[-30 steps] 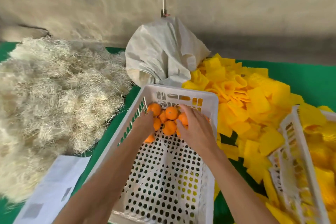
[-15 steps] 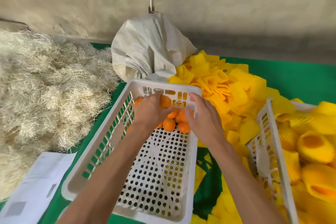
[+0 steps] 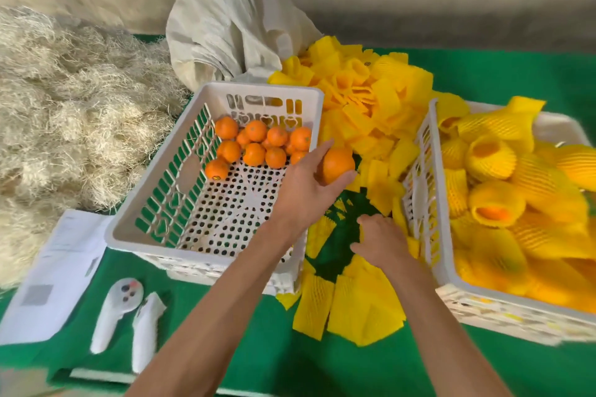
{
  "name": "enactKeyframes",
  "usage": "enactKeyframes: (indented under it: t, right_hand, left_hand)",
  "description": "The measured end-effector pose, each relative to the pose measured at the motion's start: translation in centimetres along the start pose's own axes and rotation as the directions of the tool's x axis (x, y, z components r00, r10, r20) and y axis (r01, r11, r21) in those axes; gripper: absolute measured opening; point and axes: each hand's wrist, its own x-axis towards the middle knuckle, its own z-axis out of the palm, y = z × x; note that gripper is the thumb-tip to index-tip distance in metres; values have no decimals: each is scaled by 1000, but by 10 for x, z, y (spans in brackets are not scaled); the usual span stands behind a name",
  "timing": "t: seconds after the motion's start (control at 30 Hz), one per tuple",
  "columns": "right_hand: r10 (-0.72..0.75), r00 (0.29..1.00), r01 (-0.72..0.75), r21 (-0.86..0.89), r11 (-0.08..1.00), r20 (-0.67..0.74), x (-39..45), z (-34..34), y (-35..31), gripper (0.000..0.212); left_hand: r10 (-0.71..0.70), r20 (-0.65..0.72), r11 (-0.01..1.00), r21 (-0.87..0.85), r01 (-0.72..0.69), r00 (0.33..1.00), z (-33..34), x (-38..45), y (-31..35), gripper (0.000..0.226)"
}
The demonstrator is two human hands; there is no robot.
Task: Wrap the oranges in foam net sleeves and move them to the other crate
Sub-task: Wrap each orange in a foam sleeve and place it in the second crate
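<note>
The left hand (image 3: 309,184) is gripping one orange (image 3: 338,164), fingers curled round it, and is carrying it just past the right rim of the left crate (image 3: 206,97), at about twelve o'clock from the right hand (image 3: 383,242). The right hand is resting low on the green cloth (image 3: 225,348) among the flat foam net sleeves (image 3: 364,309); its fingers are bent down toward one at the foot of the right crate (image 3: 425,171), but whether they are pinching it cannot be told. The nearest loose sleeves are lying at about six o'clock from that hand, their long axes running roughly toward and away from the person. The right hand is plainly the nearer to them, so it will probably be lifting and opening a sleeve while the left is bringing the orange down to it. The remaining oranges (image 3: 258,145) are sitting at the far end of the left crate, and the wrapped fruit (image 3: 493,158) is filling the right crate, at three o'clock.
</note>
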Motion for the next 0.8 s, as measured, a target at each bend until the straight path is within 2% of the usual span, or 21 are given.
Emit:
enactKeyframes:
  t: [0.07,0.13,0.23,0.33,0.4,0.43,0.47,0.53,0.6,0.63,0.67,0.73,0.8]
  right_hand:
    - [15,998,-10,-72,997,62,-6,14,9,51]
    - [-19,998,27,-132,991,60,-12,26,16,35]
    - [-55,998,49,-180,983,-30,-17,31,22,22]
    - [-94,985,68,-176,982,-142,-18,22,23,20]
    - [-98,965,79,-87,993,-242,-20,7,19,21]
    - [-80,949,85,2,996,-305,-23,-4,16,20]
    - [-52,922,100,105,989,-384,-27,-16,12,18]
    - [7,819,173,259,950,-574,-35,-41,3,22]
    - [80,711,276,382,882,-699,-45,-64,-6,26]
    - [115,690,311,435,845,-715,-51,-74,-11,26]
    - [146,690,334,491,805,-709,-54,-86,-16,24]
    - [179,740,393,632,668,-649,-63,-97,-27,13]
    - [134,749,487,677,552,-648,-71,-103,-35,6]
  left_hand:
    - [-41,8,999,-23,41,999,6,-9,-3,80]
    - [-54,0,998,-15,54,999,9,-16,-4,71]
    - [-39,-7,999,-21,38,999,12,-23,-3,59]
    - [-27,-14,997,-70,26,1000,12,-28,2,54]
    - [-77,-29,985,-154,72,997,11,-29,6,54]
    - [-145,-32,965,-225,135,989,10,-30,9,55]
    - [-246,-6,917,-325,231,969,8,-29,12,57]
    - [-428,133,724,-541,427,894,2,-26,20,56]
    - [-466,268,575,-633,518,843,-4,-25,27,50]
    - [-457,313,540,-646,539,833,-7,-25,28,48]
    - [-432,349,516,-661,545,832,-10,-23,33,49]
    - [-383,399,461,-699,546,833,-13,-22,38,53]
    - [-372,428,398,-728,558,824,-16,-20,46,60]
